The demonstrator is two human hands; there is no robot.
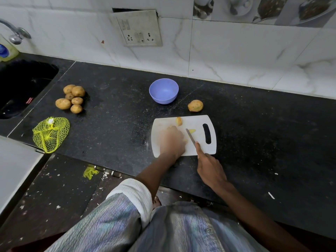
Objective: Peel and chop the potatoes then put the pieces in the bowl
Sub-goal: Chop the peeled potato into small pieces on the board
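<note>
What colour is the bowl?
The bowl is light purple-blue, shown best in the head view.

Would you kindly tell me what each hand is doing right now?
Left hand: blurred on the cutting board; grip cannot be told.
Right hand: holding the knife.

Shimmery grey-blue crinkled shirt (112, 222), left sleeve (134, 195) rolled showing white lining, bare forearms
</note>
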